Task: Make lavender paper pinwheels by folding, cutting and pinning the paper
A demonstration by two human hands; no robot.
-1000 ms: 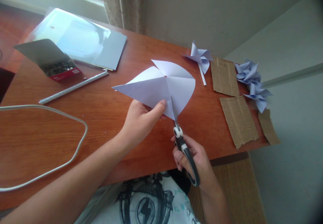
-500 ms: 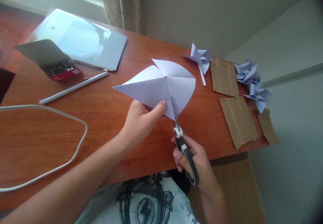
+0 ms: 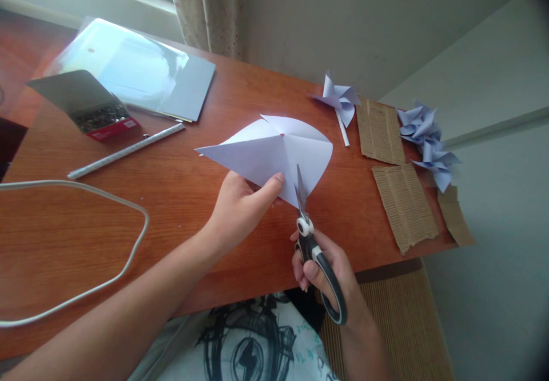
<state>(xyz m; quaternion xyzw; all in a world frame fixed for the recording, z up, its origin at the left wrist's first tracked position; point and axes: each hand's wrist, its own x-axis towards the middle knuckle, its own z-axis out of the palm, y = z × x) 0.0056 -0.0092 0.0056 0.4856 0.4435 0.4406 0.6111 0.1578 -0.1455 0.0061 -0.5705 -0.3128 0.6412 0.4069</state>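
Observation:
Between thumb and fingers, my left hand grips a sheet of white paper by its near edge, above the table. The paper has creases, slits and a small red mark near its middle. My right hand is closed around the dark grey and white handles of a pair of scissors. The blades are slightly parted at the paper's near corner, one blade lying over the sheet. Fingers under the paper are partly hidden.
Paper pinwheels lie at the right, one on a white stick, beside corrugated cardboard pieces. On the left are a rolled paper stick, an opened box of small metal pieces, a plastic-covered folder and a white cable.
The scissors' blades have opened a little and their handles have spread and shifted slightly right. The paper's far edge has tipped lower, while my left hand keeps its hold.

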